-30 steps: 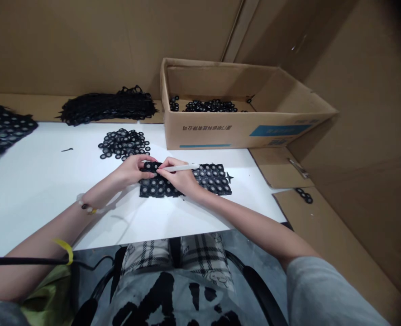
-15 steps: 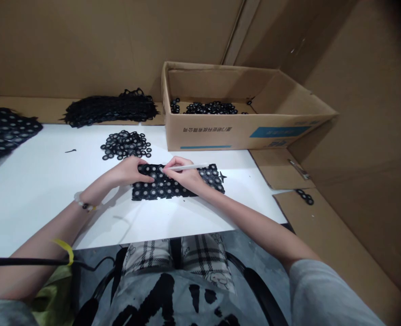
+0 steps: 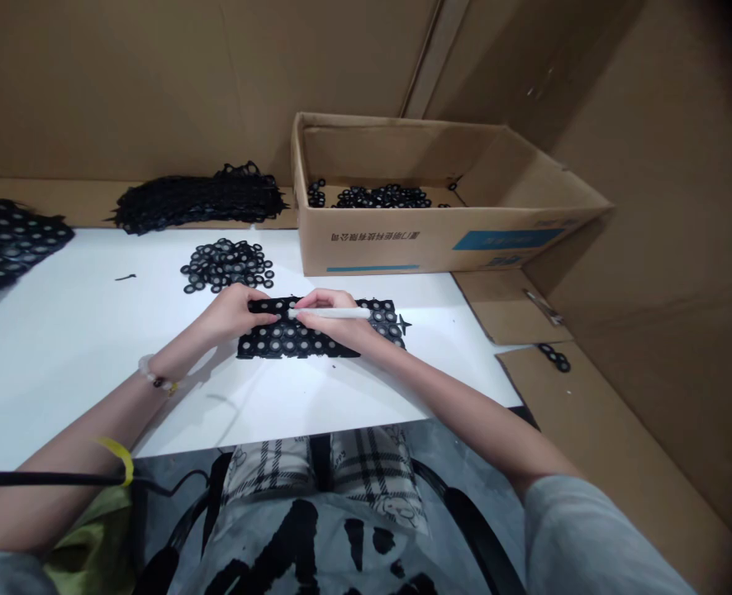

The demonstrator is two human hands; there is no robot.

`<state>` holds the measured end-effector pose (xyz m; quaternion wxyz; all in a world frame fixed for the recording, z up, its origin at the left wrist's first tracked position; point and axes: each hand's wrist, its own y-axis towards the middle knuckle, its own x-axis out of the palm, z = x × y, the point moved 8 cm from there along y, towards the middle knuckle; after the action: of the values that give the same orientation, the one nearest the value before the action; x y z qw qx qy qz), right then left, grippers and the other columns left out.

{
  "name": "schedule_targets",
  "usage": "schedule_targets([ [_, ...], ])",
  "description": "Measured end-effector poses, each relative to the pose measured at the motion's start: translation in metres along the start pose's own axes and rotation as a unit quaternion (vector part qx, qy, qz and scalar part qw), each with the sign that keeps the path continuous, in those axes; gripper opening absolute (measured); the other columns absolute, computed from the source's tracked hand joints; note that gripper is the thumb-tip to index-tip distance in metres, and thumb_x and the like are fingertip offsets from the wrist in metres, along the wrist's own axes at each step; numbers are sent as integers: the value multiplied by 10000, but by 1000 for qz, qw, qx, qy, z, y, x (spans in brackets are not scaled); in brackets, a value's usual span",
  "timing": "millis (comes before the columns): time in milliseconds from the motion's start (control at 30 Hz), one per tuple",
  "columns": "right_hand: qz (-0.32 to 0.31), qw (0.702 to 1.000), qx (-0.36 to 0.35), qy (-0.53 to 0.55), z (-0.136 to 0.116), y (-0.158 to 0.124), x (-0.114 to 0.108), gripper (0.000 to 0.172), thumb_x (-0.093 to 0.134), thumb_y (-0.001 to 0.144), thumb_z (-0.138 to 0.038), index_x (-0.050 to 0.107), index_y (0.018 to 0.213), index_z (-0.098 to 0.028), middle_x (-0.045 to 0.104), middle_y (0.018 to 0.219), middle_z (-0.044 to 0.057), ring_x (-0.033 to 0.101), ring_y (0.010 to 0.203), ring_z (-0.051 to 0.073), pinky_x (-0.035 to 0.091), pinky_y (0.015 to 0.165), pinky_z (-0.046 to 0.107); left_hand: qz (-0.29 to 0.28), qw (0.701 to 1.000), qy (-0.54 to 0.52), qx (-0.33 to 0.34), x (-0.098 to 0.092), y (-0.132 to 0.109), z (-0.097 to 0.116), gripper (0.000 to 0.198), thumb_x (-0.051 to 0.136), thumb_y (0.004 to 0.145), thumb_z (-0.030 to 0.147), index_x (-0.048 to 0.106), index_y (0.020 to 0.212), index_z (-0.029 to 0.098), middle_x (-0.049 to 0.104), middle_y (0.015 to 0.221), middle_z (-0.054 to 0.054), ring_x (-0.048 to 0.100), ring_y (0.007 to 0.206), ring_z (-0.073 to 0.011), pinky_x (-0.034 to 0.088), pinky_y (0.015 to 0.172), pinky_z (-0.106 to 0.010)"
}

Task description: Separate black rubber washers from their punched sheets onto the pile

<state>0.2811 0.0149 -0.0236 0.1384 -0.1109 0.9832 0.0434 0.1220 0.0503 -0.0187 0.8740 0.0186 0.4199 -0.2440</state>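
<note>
A black sheet (image 3: 316,343) with rows of round grey-centred rings lies flat on the white tabletop. My left hand (image 3: 237,312) is closed on the sheet's upper left part, thumb across the top; the undersides of its fingers are hidden. My right hand (image 3: 335,321) grips a slim white pen-shaped tool (image 3: 341,313), its tip down against the sheet near the upper rows. That hand covers the middle and part of the right of the sheet. Just behind my left hand is a heap of loose black rings (image 3: 228,264).
Behind on the right stands an open cardboard box (image 3: 391,240) with more rings inside. A stack of black webbed sheets (image 3: 198,198) lies at the back, another dotted sheet (image 3: 12,240) at far left. A black star-shaped scrap (image 3: 404,324) lies by the sheet's right end. Cardboard walls surround the table.
The white tool has swung from slanting to nearly level, and my right hand has shifted slightly with its tip a little to the left. My left hand stays on the sheet.
</note>
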Motion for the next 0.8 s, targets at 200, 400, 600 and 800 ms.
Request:
schedule_targets([
  [200, 4, 1000, -25, -7, 0, 2, 2, 175, 681, 755, -316, 725, 854, -178, 738, 884, 49, 669, 813, 172, 482, 712, 282, -1, 999, -37, -36, 2, 0, -3, 283, 669, 684, 436, 715, 758, 168, 690, 701, -14, 572, 643, -184, 383, 578, -261],
  [400, 34, 999, -15, -8, 2, 4, 2, 142, 680, 743, -285, 735, 818, -179, 736, 826, 35, 660, 750, 155, 483, 692, 273, 14, 998, -51, -35, 1, -1, -2, 271, 676, 675, 426, 699, 733, 162, 669, 685, -16, 562, 641, -178, 389, 589, -264],
  [600, 38, 999, -11, -18, 6, 7, 4, 124, 685, 731, -285, 738, 794, -191, 733, 802, 22, 656, 747, 158, 484, 700, 281, 16, 997, -63, -29, 2, -2, 0, 278, 680, 667, 421, 723, 751, 160, 682, 700, -20, 573, 664, -186, 409, 609, -269],
  [800, 47, 998, -18, -28, 7, 6, 7, 127, 681, 747, -296, 733, 808, -198, 737, 821, 21, 664, 774, 165, 479, 715, 288, 20, 998, -48, -22, 1, -2, 0, 284, 666, 682, 422, 732, 780, 164, 691, 716, -17, 575, 682, -191, 405, 617, -269],
])
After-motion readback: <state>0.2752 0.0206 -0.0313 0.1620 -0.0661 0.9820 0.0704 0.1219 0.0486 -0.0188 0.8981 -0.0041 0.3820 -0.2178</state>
